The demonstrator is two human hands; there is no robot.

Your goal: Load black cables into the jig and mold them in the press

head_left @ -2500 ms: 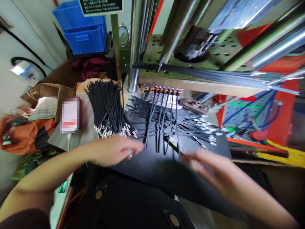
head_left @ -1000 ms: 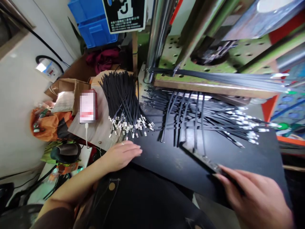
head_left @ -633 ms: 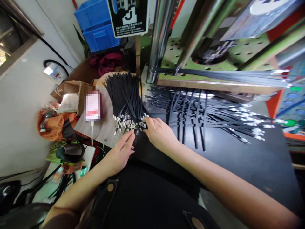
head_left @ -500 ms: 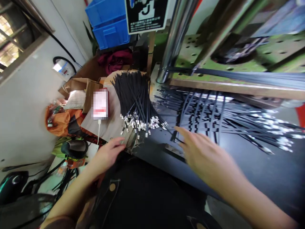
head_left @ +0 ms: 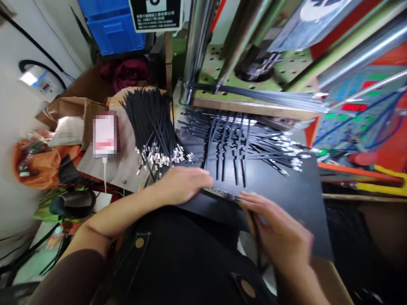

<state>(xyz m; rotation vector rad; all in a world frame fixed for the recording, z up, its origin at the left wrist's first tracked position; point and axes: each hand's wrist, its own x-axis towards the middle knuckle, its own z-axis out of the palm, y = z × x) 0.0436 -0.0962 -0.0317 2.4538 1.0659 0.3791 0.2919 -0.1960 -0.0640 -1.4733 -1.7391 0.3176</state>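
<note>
My left hand (head_left: 182,184) lies flat with its fingers stretched out over the left end of a thin metal strip (head_left: 222,194) on the black board (head_left: 292,199). My right hand (head_left: 281,237) is blurred; its fingers are pressed together round a thin black cable (head_left: 255,231), with the fingertips at the strip's right end. Several black cables (head_left: 230,154) run in a row from under the press down toward the strip. A bundle of black cables with metal terminals (head_left: 152,125) lies left of them. More cables (head_left: 273,146) are spread to the right.
The press (head_left: 222,67) with steel columns overhangs the back of the board. A control panel (head_left: 349,112) with buttons stands at the right. A charging phone (head_left: 104,135), a cardboard box (head_left: 74,110), orange cloth (head_left: 38,165) and blue bins (head_left: 111,25) fill the left.
My right hand has pulled back from the cables to the strip's right end near the board's front. My left hand has moved onto the strip's left end.
</note>
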